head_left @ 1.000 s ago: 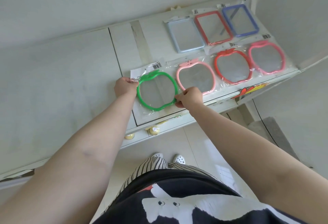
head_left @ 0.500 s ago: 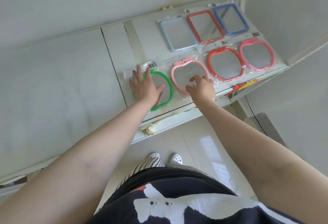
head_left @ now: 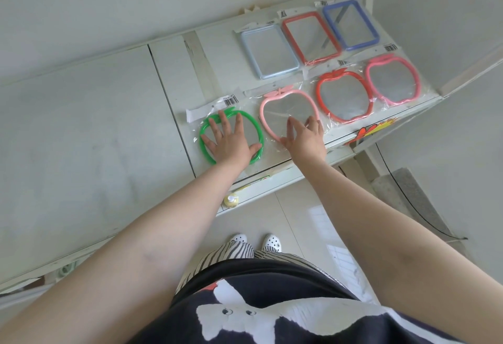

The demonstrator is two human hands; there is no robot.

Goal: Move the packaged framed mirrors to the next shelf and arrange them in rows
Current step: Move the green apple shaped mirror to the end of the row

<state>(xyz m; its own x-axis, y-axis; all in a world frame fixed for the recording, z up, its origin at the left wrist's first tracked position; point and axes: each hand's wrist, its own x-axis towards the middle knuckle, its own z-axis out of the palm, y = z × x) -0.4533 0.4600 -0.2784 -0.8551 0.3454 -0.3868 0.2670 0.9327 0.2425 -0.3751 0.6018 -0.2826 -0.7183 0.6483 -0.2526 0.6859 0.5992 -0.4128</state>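
The left hand (head_left: 230,142) lay flat and open on the green apple-shaped plastic-wrapped mirror (head_left: 231,136), likely pressing it straight into its row, while the right hand (head_left: 304,136), open too, touched the pale pink apple-shaped mirror (head_left: 288,114) just beside it.

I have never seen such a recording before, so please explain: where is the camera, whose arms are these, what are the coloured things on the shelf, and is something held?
The camera sits on a person's head and looks down, so you see that person's own arms, dark shirt and shoes. There is one view only and no machine.

On the white shelf lie mirrors in clear plastic bags. The back row has three rectangular ones: light blue, red and dark blue. The front row has four apple-shaped ones: green, pale pink, red and pink.

The left hand lies flat, fingers spread, on the green mirror. The right hand rests open on the pale pink one. Nothing is gripped or lifted.
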